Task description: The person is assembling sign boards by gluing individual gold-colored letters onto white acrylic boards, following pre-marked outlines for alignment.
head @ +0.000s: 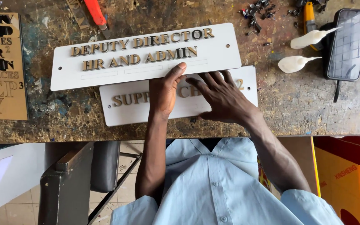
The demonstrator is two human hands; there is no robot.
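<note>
Head view: both hands lie flat on the lower plate (126, 109), a white smooth rectangle with raised gold letters, and they hide its middle letters. Left hand (164, 92) has fingers together; right hand (221, 96) has fingers spread apart; neither clamps anything. The upper plate (146, 56) overlaps the lower one. The worn surface (292, 108) is scratched. Farther right lie two white bottles (296, 63) and a dark phone (350, 43).
</note>
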